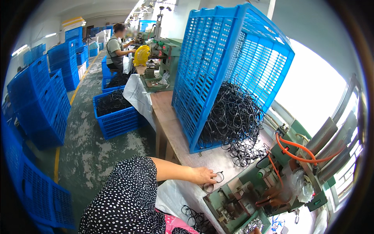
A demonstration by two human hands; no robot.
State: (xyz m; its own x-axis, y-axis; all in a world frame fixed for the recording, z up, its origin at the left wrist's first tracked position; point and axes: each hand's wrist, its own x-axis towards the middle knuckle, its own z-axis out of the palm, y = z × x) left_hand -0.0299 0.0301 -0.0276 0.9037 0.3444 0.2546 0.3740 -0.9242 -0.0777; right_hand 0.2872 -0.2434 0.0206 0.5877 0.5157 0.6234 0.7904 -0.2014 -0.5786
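My left hand (203, 175) reaches across the wooden bench top from a polka-dot sleeve, its fingers pinched together on a thin black ring (220, 176). A second black loop (208, 188) hangs just below the fingertips. Beside them stands a green bench press (230, 201) with metal fixture parts. A small skin-coloured patch at the lower edge, by the shiny metal scraps (253, 225), may be my right hand; its fingers are hidden. Beyond my left hand, a heap of black rings (233, 113) spills from a blue crate (206, 70) lying on its side.
Blue crates of black parts (117, 121) stand on the floor left of the bench. Stacked blue crates (39, 101) line the far left. A co-worker (117, 48) sits farther along the bench near another green machine (169, 58). Orange hoses (298, 150) curve over the near press.
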